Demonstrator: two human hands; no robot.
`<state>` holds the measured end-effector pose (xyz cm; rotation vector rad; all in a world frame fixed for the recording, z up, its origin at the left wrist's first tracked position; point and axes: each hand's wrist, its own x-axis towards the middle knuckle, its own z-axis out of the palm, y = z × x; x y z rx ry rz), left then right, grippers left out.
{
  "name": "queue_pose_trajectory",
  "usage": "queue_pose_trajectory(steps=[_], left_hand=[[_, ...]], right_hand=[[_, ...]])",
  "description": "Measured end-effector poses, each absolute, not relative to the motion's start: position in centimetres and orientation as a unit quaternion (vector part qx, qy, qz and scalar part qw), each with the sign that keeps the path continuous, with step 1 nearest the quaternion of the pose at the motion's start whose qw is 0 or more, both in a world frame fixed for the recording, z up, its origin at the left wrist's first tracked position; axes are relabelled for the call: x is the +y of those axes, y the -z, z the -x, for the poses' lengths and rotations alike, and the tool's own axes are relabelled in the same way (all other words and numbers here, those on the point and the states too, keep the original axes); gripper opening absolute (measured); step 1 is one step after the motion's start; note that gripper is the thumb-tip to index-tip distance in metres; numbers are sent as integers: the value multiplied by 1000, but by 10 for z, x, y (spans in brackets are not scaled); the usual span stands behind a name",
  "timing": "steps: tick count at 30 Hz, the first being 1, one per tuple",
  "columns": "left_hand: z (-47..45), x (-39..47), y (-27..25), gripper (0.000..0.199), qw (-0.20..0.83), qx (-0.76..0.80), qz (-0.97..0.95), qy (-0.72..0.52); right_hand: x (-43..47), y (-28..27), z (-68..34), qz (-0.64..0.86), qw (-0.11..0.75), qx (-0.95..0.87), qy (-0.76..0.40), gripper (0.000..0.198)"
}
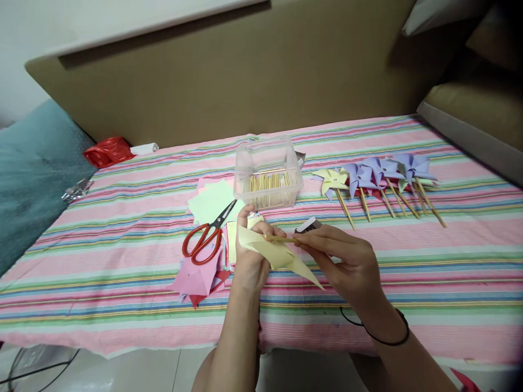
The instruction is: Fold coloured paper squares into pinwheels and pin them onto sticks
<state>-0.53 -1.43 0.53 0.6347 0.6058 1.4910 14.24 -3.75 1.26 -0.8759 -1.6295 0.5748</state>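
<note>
Above the striped cloth my left hand [251,270] is closed on a pale yellow paper pinwheel [274,253], its blades folded and one pointing down to the right. My right hand [352,260] pinches a short wooden stick [283,239] between thumb and fingers. The stick lies level, its far end at my left fingertips beside the pinwheel. Whether the two are joined is hidden. Near my left wrist are red-handled scissors [207,235], lying partly over pale green paper sheets [214,199] and pink cut squares [196,275].
A clear plastic box [267,198] of wooden sticks stands behind my hands. Several finished pinwheels [383,171] lie in a row at right. A small black and white item [308,224] is beside my right fingers. At far left are a red plastic bag [108,152] and a teal cushion [36,174].
</note>
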Motion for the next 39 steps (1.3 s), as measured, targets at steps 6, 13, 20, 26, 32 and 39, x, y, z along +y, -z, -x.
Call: queue_pose_trajectory(steps=[6,13,20,26,32,39], left_hand=[[5,-16,-5,66,640,271,-281,-661],[5,-17,-6,64,632,275,-273,-671],[2,-17,-7,60,629,259,-271,-681],[1,-18,-8,61,624,260,-280,-682],[3,-17,-8,58,614,257,-308,-679],[7,-16,-11,46,611,238,-343,-673]], right_hand=[[-38,-13,-142,361,572,-707,-208,36],[-39,-15,-141,361,571,-714,-184,39],[-40,-15,-141,361,568,-722,-164,43],[-41,-14,-140,362,574,-719,-150,45],[-41,-9,-140,378,568,-708,-181,43],[-39,-10,-141,366,580,-695,-214,38]])
